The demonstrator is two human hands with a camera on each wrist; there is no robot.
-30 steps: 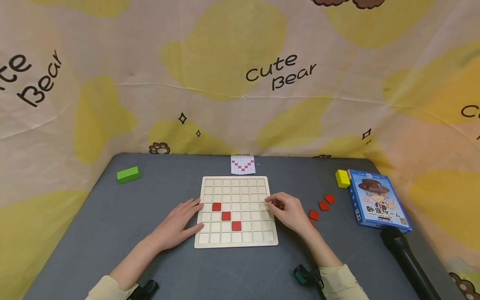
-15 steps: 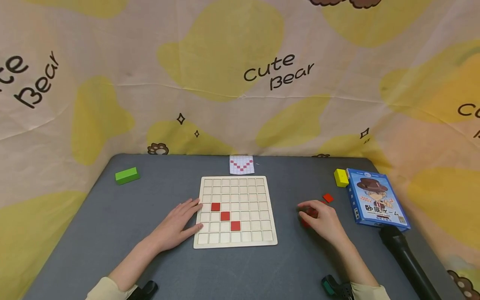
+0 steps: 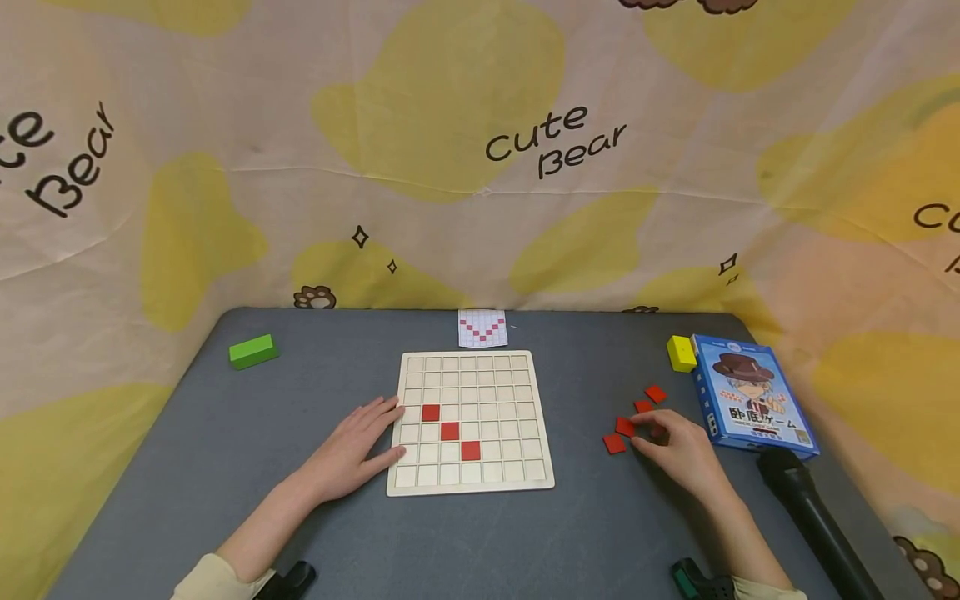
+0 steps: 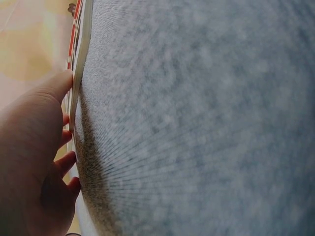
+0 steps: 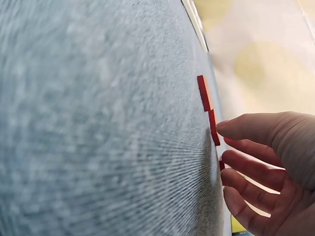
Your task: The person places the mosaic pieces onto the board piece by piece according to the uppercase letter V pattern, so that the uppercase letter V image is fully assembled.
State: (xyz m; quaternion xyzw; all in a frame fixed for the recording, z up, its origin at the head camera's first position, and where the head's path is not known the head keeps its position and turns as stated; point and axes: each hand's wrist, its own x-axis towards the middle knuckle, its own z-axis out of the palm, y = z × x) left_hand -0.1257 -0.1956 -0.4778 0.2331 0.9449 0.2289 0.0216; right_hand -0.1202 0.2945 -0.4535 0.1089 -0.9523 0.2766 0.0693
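A pale gridded board [image 3: 468, 477] lies on the grey table with three red square tiles [image 3: 450, 431] set in a diagonal line of its cells. My left hand [image 3: 348, 450] rests at the board's left edge, fingers and thumb spread and touching the rim; the left wrist view shows the fingertips against the board's edge [image 4: 83, 49]. Right of the board, several loose red tiles [image 3: 614, 444] lie flat. My right hand [image 3: 678, 446] is beside them, thumb and forefinger apart at the edge of one tile [image 5: 213, 127]. No grip on it shows.
A small card [image 3: 482, 329] with a red V pattern on a grid lies behind the board. A green block [image 3: 253, 352] is at far left. On the right are a yellow block [image 3: 682, 354], a blue box [image 3: 753, 396] and a black microphone [image 3: 821, 525].
From the board's right edge my right hand has moved right to the loose tiles, shifting a little further right in the last half second. The left hand has stayed on the board.
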